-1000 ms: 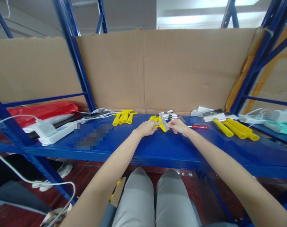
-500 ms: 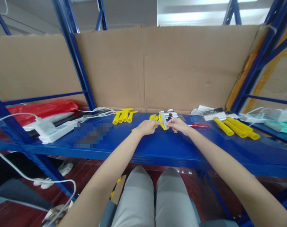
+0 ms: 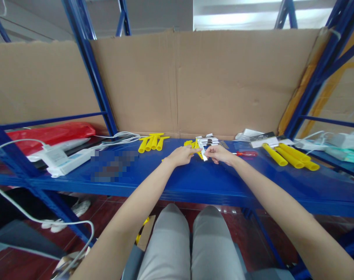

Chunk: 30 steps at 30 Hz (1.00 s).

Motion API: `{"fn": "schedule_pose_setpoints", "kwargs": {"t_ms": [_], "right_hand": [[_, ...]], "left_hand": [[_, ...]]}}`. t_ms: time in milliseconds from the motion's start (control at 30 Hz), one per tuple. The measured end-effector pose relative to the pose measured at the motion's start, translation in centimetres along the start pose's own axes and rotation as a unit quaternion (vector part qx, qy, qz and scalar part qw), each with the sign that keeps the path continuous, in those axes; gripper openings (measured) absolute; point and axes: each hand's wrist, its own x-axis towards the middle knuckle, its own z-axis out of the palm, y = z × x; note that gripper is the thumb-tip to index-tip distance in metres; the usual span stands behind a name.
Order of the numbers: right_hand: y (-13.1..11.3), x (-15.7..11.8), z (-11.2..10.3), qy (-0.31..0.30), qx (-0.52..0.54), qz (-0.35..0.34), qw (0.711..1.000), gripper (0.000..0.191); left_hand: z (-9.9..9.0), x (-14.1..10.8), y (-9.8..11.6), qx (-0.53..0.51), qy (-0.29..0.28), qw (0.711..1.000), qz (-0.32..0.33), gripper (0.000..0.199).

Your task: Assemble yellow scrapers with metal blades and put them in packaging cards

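Note:
My left hand (image 3: 180,156) is closed around a yellow T-shaped handle (image 3: 163,160), mostly hidden by the hand; a bit of its end shows near the wrist. Its index finger reaches toward a white strip (image 3: 202,151) at the yellow head. From the other side, my right hand (image 3: 219,154) pinches the lower part of this strip between thumb and fingers. Small yellow pieces (image 3: 189,143) lie just behind my left hand. Beyond my right hand are several white strips with dark marks (image 3: 209,140).
Several yellow T-shaped handles (image 3: 153,142) lie left on the blue shelf (image 3: 206,182). On the right are a red-handled screwdriver (image 3: 247,154), yellow tubes (image 3: 290,156) and small boxes (image 3: 263,140). A white power strip (image 3: 69,161) and red bag (image 3: 54,134) sit far left. Cardboard (image 3: 218,85) stands behind.
The white strip has turned slightly between my hands and now catches more light. Both hands stay in nearly the same place.

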Motion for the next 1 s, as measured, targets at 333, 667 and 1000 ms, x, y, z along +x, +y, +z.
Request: {"fn": "schedule_pose_setpoints", "kwargs": {"t_ms": [333, 667, 1000], "right_hand": [[-0.11, 0.19, 0.22, 0.047, 0.017, -0.007, 0.999, 0.019], [-0.18, 0.19, 0.45, 0.052, -0.011, 0.005, 0.999, 0.022], [-0.02, 0.03, 0.14, 0.017, -0.013, 0.015, 1.000, 0.022]], "left_hand": [[-0.35, 0.05, 0.22, -0.009, -0.001, 1.000, 0.013, 0.053], [0.06, 0.15, -0.16, -0.014, -0.001, 1.000, 0.025, 0.052], [-0.27, 0.17, 0.15, -0.036, -0.014, 0.999, 0.011, 0.050]]}}
